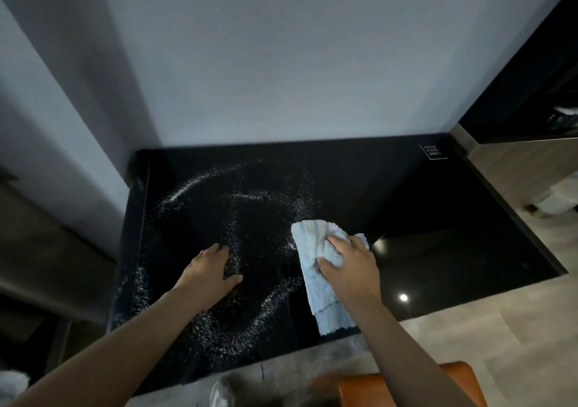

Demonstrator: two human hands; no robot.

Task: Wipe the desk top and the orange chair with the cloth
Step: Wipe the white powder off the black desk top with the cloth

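In the head view we look down on a glossy black tabletop (422,206) set into a corner against a pale grey wall (297,62). The left hand (209,272) lies palm down on the left half of the tabletop with its fingers stretched out and relaxed, gripping nothing. Its fingertips reach into a scatter of white grains (237,328). These grains curve in loose arcs and swirls across the left and middle of the surface. They may be powder or fine crumbs, though we cannot tell which at this sharpness.

The right hand (350,266) is to the right of centre and clutches a light blue terry cloth (316,241), with fingers and thumb curled into its folds. The cloth is pressed onto the tabletop. One bunched end sticks out beyond the fingers towards the wall, touching the edge of the grains. The longer end trails back under the wrist to the near edge of the tabletop. The part of the surface to the right of the cloth looks dark and free of grains, and a bright spot of light (403,297) is reflected there.

A small white label (433,152) sits in the far right corner of the tabletop. The orange chair (366,391) shows at the bottom right of the view, just below the near edge of the tabletop and partly crossed by the right forearm. It stands on a pale wood-look floor (484,328).
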